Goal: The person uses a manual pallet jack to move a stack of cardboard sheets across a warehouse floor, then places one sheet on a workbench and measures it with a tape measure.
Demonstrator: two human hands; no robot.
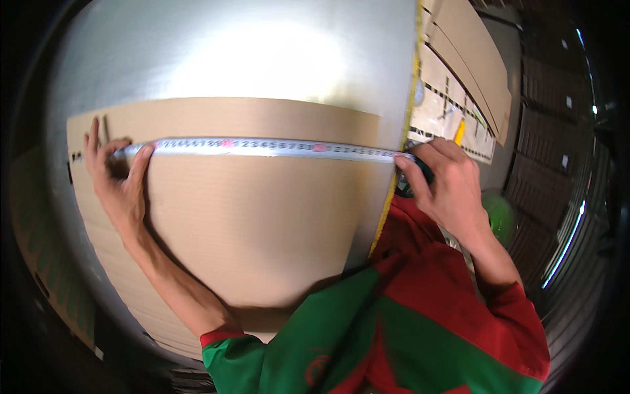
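Observation:
A tape measure (274, 148) is stretched left to right across a flat brown cardboard sheet (249, 217). My left hand (118, 164) pinches the blade near the sheet's left edge, thumb and forefinger on it and the other fingers stretched out over the cardboard. At the other end, my right hand (449, 180) grips the dark tape case, its thumb on the blade. The case is mostly hidden by my fingers. It sits just past the right edge of the metal table (262, 59), beyond the sheet's right side.
A yellow strip (412, 85) runs along the table's right edge. Past it, a light board with dark marks (430, 111) holds a yellow-handled tool (460, 131) and brown cardboard pieces (476, 52). A green rounded object (500, 217) is beyond my right forearm. Dark stacks (545, 111) stand far right.

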